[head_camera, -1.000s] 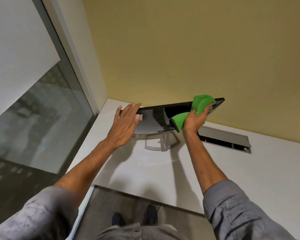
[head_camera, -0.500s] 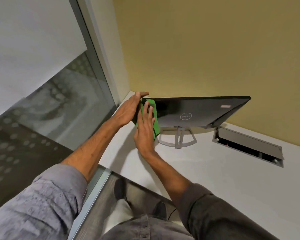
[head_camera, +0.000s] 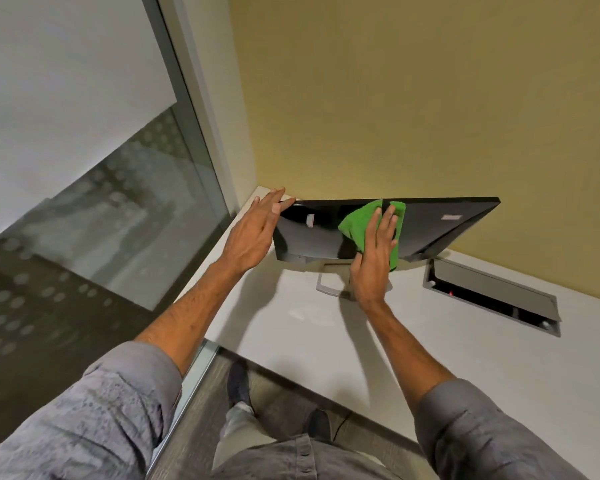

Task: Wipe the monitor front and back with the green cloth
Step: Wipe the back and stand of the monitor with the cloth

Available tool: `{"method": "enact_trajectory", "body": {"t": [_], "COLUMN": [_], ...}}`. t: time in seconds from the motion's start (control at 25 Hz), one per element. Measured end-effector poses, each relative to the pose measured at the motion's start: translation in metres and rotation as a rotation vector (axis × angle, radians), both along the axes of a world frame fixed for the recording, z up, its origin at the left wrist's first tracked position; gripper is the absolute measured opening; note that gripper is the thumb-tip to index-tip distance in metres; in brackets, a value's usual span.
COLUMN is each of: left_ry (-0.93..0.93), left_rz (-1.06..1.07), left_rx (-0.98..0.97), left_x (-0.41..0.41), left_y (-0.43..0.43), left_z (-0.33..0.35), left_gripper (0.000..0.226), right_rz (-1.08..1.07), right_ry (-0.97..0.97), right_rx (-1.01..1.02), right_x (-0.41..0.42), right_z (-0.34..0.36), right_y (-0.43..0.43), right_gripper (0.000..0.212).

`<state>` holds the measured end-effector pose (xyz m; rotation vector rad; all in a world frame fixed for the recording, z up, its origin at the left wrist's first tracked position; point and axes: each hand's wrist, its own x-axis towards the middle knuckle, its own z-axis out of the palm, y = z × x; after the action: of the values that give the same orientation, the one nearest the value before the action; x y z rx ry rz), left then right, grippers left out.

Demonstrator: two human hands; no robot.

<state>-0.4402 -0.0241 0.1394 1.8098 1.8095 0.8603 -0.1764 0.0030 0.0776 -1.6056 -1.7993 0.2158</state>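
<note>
A black monitor (head_camera: 440, 230) stands on a silver stand (head_camera: 329, 284) near the far corner of the white desk (head_camera: 465, 341), its glossy panel facing me. My right hand (head_camera: 374, 261) presses the green cloth (head_camera: 357, 225) flat against the middle of the panel, fingers straight and pointing up. The cloth reaches the monitor's top edge. My left hand (head_camera: 255, 233) rests with straight fingers against the monitor's left edge, steadying it. Two small white stickers show on the panel, left and right of the cloth.
A recessed grey cable box (head_camera: 492, 296) with its lid raised sits in the desk to the right of the monitor. A yellow wall rises behind it. A frosted glass partition (head_camera: 84, 202) stands on the left. My feet show on the wood floor below.
My right hand has slid the cloth from the monitor's left edge to its middle. My left hand stays at the left edge.
</note>
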Motion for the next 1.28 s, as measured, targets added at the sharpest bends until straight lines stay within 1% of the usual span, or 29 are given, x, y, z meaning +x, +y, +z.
{"method": "enact_trajectory", "body": {"t": [0.08,0.2,0.28,0.36,0.44,0.48,0.6,0.68,0.76,0.84,0.96,1.0,1.08,1.16,1.24,1.28], "left_ry": [-0.014,-0.04,-0.039,-0.038,-0.029,-0.026,-0.056,-0.096,-0.143,-0.172,-0.188,-0.191,-0.157,-0.084,0.053,0.129], "left_rz": [0.003,-0.002,-0.034,-0.037,-0.021,-0.025,-0.04,-0.007,0.034,0.048,0.045,0.043,0.023,-0.023,-0.078,-0.11], "left_rx": [-0.004,-0.012,-0.003,-0.014,-0.033,-0.034,-0.005,0.002,-0.007,-0.005,-0.005,-0.006,-0.005,-0.01,-0.027,-0.013], "left_x": [-0.001,0.0,0.001,0.0,-0.004,-0.005,-0.006,-0.003,-0.002,0.0,0.001,0.001,0.0,-0.002,-0.007,-0.011], "left_y": [0.001,0.0,-0.001,-0.003,-0.005,-0.005,-0.006,-0.007,-0.006,-0.006,-0.005,-0.004,-0.004,-0.008,-0.013,-0.014], "left_z": [-0.002,0.004,0.01,0.015,0.017,0.017,0.016,0.017,0.018,0.018,0.017,0.017,0.017,0.019,0.019,0.019], "left_gripper": [0.06,0.063,0.064,0.06,0.056,0.056,0.057,0.059,0.06,0.062,0.065,0.066,0.064,0.058,0.054,0.054], "right_rz": [0.033,0.153,0.266,0.423,0.561,0.589,0.504,0.48,0.533,0.618,0.796,0.837,0.866,0.876,0.884,0.877], "right_ry": [-0.027,-0.177,-0.34,-0.57,-0.78,-0.839,-0.868,-0.876,-0.91,-0.987,-1.107,-1.149,-1.28,-1.433,-1.567,-1.588], "right_rx": [0.017,0.011,0.021,0.096,0.191,0.23,0.326,0.366,0.409,0.464,0.436,0.433,0.411,0.369,0.29,0.271], "right_x": [-0.022,-0.053,-0.066,-0.071,-0.062,-0.053,-0.028,-0.021,-0.019,-0.022,-0.04,-0.05,-0.07,-0.082,-0.078,-0.07], "right_z": [0.0,-0.006,-0.008,-0.011,-0.008,-0.004,0.02,0.032,0.034,0.03,0.022,0.019,0.007,-0.008,-0.017,-0.02], "right_y": [-0.004,-0.008,-0.008,-0.006,0.0,0.004,0.021,0.032,0.038,0.043,0.042,0.039,0.032,0.027,0.028,0.03], "right_gripper": [0.112,0.116,0.122,0.124,0.12,0.117,0.111,0.109,0.109,0.108,0.084,0.081,0.079,0.08,0.08,0.081]}}
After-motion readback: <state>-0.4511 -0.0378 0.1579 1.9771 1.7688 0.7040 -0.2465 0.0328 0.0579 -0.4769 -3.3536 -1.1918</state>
